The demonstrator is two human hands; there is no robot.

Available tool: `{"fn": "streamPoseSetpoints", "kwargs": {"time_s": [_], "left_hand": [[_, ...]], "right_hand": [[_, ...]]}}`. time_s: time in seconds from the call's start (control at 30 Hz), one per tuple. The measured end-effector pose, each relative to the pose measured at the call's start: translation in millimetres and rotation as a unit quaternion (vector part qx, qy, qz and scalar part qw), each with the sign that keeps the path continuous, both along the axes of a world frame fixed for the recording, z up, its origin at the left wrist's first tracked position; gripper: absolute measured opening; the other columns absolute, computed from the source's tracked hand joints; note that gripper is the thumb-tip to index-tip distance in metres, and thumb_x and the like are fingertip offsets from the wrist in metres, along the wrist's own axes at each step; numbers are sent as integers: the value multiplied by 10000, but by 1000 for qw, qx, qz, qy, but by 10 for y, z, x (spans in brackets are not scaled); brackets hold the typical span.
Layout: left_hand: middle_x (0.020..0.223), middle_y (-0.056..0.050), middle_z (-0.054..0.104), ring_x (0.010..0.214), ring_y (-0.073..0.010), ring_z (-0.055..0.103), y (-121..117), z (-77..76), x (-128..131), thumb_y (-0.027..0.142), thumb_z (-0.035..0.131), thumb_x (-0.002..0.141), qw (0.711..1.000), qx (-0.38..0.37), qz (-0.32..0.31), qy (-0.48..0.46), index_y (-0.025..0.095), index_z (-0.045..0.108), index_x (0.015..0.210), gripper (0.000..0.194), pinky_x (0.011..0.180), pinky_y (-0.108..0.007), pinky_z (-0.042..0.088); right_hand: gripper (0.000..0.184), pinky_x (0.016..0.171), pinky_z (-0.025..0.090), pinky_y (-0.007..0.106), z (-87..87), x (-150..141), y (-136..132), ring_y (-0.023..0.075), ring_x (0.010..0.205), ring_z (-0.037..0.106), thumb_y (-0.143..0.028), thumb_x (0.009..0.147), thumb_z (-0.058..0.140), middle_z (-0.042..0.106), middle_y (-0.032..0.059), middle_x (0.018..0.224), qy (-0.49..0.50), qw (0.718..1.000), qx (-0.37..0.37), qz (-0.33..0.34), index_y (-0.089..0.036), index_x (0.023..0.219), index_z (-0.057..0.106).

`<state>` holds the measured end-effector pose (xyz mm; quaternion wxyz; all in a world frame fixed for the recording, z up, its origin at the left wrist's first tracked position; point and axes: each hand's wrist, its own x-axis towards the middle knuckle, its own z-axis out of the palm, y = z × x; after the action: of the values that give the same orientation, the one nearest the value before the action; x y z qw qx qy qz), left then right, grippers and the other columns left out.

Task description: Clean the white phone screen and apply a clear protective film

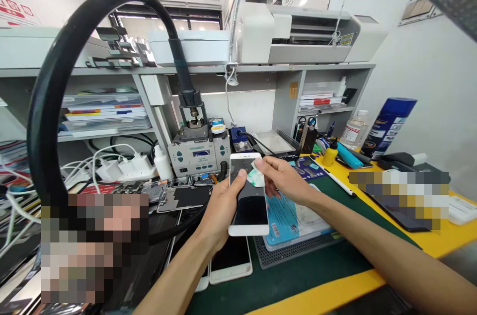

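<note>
My left hand (219,205) grips a white smartphone (249,200) from its left side, thumb on the dark screen, holding it above the bench. My right hand (283,178) pinches a small white and green wipe (257,175) and presses it against the upper right part of the screen. Both forearms reach in from the bottom of the view.
Two more white phones (230,260) lie flat under the held one. A blue package (285,213) rests on a dark mat. A grey soldering station (199,153) with a thick black hose (48,106) stands behind. A blue spray can (387,126), bottles and tools line the yellow-edged bench (335,295).
</note>
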<state>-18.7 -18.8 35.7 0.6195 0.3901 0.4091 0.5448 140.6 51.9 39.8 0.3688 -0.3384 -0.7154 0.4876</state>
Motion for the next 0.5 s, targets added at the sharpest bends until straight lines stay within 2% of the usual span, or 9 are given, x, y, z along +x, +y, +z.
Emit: {"fn": "streamPoseSetpoints", "kwargs": {"time_s": [0.13,0.33,0.5], "left_hand": [[878,-116,755,596,-208,705,-42,24,41,448,623,889,999,1,-37,-11,121,703,1058,376,514,-286,550],[961,-160,751,635,-237,722,-44,23,35,423,587,915,995,-24,-91,-46,121,668,1110,369,563,-343,581],[1000,-199,737,648,-246,718,-30,19,-17,601,517,896,982,-56,-156,-90,93,654,1141,580,635,-375,585]], "right_hand": [[448,345,328,203,24,30,43,100,365,458,-614,920,501,568,-35,494,26,999,-6,-18,-203,743,498],[447,337,279,204,89,53,41,81,364,413,-595,870,596,519,-42,505,49,997,-33,-42,-190,696,520],[449,349,272,209,132,45,23,75,386,400,-597,806,668,518,-38,544,59,995,-75,-39,-177,706,546]]}}
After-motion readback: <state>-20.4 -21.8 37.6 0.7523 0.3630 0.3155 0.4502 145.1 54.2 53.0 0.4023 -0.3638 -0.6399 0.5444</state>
